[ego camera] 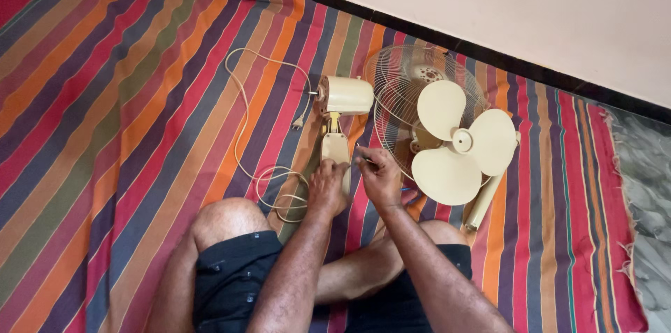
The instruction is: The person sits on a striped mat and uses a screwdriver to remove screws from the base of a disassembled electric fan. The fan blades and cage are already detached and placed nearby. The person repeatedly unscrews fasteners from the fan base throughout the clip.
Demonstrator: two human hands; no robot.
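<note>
Seated cross-legged on a striped mat (126, 95) of red, orange, green and purple bands, with a cream table fan taken apart in front of the knees. Left of the motor housing (347, 95), a pale power cord (241, 130) looping across the mat, its plug (298, 122) lying just beside the housing and the loose coils gathered near the left knee. Directly below the motor housing, the cream fan neck (335, 147), joined to it by a small yellowish hinge piece. Left hand (328, 190) closed over the lower end of that neck, fingers wrapped on it. Just right of the neck, right hand (379, 178) curled shut around a thin dark tool (363, 156), probably a screwdriver, its tip pointing toward the neck. Right of the motor housing, a round wire grille (402, 85) lying flat, touching the housing's side. Overlapping the grille's lower right, a three-bladed cream fan blade (456, 143). Beyond and under the blade, a cream tube (486, 200) lying slantwise on the mat.
</note>
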